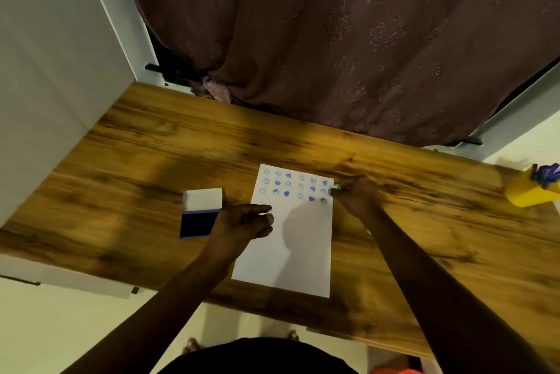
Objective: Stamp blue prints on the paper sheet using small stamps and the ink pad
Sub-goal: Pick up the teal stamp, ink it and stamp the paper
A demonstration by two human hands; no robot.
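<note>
My right hand (354, 195) pinches a small stamp (335, 189) at the paper's (291, 252) right edge, beside the blue prints (294, 187). My left hand (242, 222) hovers half-curled, holding nothing I can make out, between the paper and the open ink pad (200, 213).

The table (151, 137) is glossy wood grain. The paper sheet (291, 252) looks matt and smooth. The far curtain (333, 25) is patterned cloth.
</note>
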